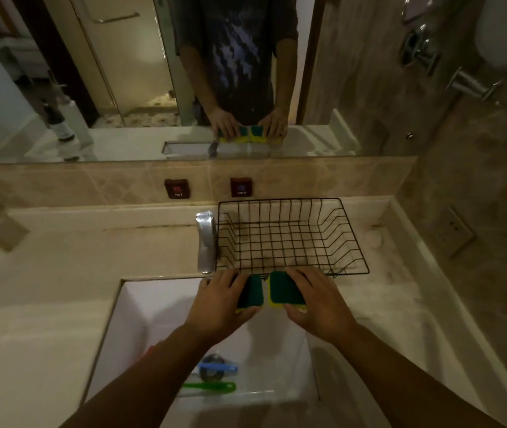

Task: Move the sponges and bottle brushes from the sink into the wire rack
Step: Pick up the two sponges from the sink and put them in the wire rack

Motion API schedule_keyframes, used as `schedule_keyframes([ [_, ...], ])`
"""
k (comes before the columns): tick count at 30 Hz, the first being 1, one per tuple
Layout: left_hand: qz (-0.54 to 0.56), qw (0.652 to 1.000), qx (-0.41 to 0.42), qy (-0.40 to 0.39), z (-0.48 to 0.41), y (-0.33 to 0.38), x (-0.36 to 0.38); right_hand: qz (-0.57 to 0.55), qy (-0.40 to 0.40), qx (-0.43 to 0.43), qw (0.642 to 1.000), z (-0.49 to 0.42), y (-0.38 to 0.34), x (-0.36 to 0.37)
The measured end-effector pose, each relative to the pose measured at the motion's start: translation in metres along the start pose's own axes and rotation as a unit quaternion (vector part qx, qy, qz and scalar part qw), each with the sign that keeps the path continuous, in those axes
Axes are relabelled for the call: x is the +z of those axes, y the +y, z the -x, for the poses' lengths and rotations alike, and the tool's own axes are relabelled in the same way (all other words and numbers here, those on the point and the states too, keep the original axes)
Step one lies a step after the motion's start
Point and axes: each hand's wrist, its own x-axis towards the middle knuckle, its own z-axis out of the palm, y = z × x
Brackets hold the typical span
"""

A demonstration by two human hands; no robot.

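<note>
Each hand, left (pixel 219 299) and right (pixel 317 301), holds a sponge (pixel 283 290) mid-frame by the rack (pixel 289 239), so lift both over the rim and drop them in; brushes (pixel 215 387) wait in the sink (pixel 128 319) below.

Readable text, 2 items, both on the tiled backsplash along the counter's back edge, under the mirror:
1. Dark red square tag, left (pixel 177 189): "HOT", light letters at bottom, small blurred symbol above, not legible.
2. Dark red square tag, right (pixel 241 187): "COLD", light letters, blurred bluish symbol above.
No other legible text.
</note>
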Motion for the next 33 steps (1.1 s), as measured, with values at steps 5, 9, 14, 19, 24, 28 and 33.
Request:
schedule_keyframes([
  [5, 0.004, 1.000, 0.016, 0.019, -0.025, 0.014, 0.000, 0.007, -0.003, 0.012, 1.000, -0.016, 0.017, -0.004],
  [9, -0.014, 1.000, 0.012, 0.015, -0.048, 0.014, -0.002, 0.004, -0.011, 0.016, 1.000, -0.034, 0.032, -0.008],
  [14, -0.026, 0.999, 0.013, 0.022, -0.074, 0.009, 0.000, 0.019, -0.018, -0.002, 1.000, -0.061, 0.049, -0.010],
  [19, -0.032, 0.999, 0.009, 0.024, -0.096, 0.004, 0.010, 0.027, -0.037, -0.016, 0.999, -0.082, 0.066, -0.007],
  [24, -0.024, 0.999, -0.001, 0.028, -0.126, -0.004, 0.022, 0.013, -0.046, -0.016, 0.999, -0.104, 0.086, -0.001],
  [28, -0.024, 1.000, -0.010, 0.004, -0.153, -0.011, 0.033, 0.007, -0.059, -0.002, 0.998, -0.123, 0.102, 0.007],
  [33, -0.033, 0.998, -0.041, -0.043, -0.181, -0.021, 0.050, 0.004, -0.059, -0.013, 0.998, -0.145, 0.117, 0.025],
])
